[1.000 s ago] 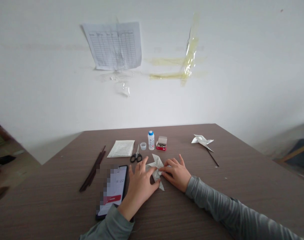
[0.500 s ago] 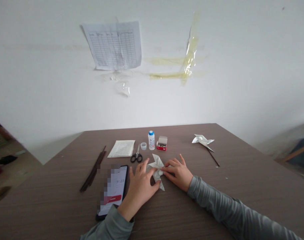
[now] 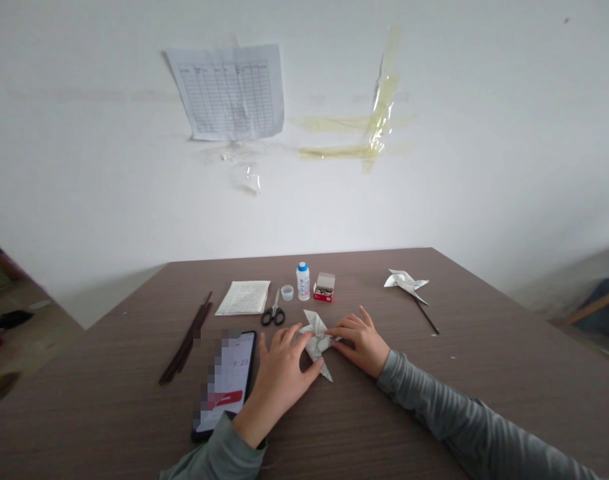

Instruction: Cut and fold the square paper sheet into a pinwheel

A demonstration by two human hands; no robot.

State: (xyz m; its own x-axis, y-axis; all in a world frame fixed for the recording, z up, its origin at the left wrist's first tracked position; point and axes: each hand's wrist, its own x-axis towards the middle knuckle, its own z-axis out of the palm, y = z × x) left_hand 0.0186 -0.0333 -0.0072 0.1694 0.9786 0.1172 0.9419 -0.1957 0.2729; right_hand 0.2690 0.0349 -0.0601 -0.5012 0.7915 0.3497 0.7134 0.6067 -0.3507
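A folded paper pinwheel shape (image 3: 315,345) with printed, pointed flaps lies on the table between my hands. My left hand (image 3: 277,380) rests on the table with its fingertips against the paper's left side. My right hand (image 3: 360,343) comes in from the right, with its fingertips pressing the paper's right side. Further back, a finished paper pinwheel (image 3: 405,283) sits on a dark stick (image 3: 427,317). A smartphone (image 3: 225,385), partly blurred, lies just left of my left hand.
Black-handled scissors (image 3: 273,312), a glue bottle (image 3: 303,281), a small cap (image 3: 287,293), a red box of pins (image 3: 324,288), a paper sheet (image 3: 243,298) and dark sticks (image 3: 187,340) lie on the brown wood-grain table (image 3: 464,320). A white wall stands behind.
My hands have shifted slightly on the folded paper, and the paper has turned a little. The phone's clock has changed from 9:22 to 9:23.
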